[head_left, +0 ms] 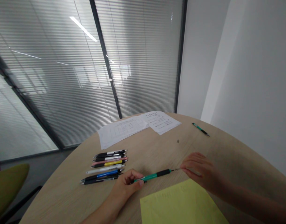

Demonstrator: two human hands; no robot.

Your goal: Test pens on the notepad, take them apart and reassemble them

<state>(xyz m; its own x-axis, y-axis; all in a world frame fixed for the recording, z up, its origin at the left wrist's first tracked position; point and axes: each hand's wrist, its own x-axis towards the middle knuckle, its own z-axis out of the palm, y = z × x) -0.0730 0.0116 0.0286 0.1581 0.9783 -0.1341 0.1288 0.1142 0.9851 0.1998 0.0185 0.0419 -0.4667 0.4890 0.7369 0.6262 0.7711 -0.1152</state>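
— Table and room first: what did you see?

— I saw a round table [157, 152] of pale wood, set before a glass wall with closed blinds [63, 77] and a plain white wall [250, 77] to the right. White papers [133, 127] lay at the far edge, a yellow sheet [180, 205] at the near edge, a row of pens [107, 165] on the left, and a spare green pen [200, 129] well apart at the far right. An olive chair [7, 183] stood beside the table.

— And the pen in hand?

— The green pen [154, 176] sat low over the table, just beyond the yellow sheet. Its long axis ran nearly left to right, with the tip pointing right and slightly away. The left hand [127, 183] had its grip clenched on the clip end. The right hand [199, 169] met the tip with its fingertips; I couldn't tell whether that grip pinched or only touched.
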